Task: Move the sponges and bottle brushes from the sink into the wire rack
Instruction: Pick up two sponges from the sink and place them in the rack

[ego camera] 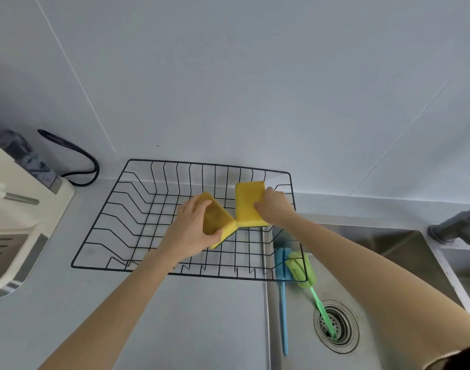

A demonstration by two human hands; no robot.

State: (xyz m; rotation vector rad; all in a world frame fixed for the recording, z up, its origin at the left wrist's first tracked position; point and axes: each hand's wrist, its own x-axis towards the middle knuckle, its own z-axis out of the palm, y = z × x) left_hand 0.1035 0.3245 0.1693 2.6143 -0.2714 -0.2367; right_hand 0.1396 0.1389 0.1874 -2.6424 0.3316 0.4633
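Over the black wire rack (113, 209) my left hand (193, 228) grips a yellow sponge (220, 222), tilted on edge. My right hand (275, 209) holds a second yellow sponge (248, 202) just to its right; the two sponges touch at one corner. Both are low inside the rack's right half. In the steel sink (388, 252) lie a blue bottle brush (283, 295) and a green bottle brush (315, 292). Their foam heads sit under the rack's overhanging right corner, and the green handle ends at the drain (335, 325).
A cream utensil holder (20, 214) with a knife block stands on the counter at left, a black cable (79, 161) behind it. A grey faucet base (455, 228) sits at the sink's far right. The wall rises right behind the rack.
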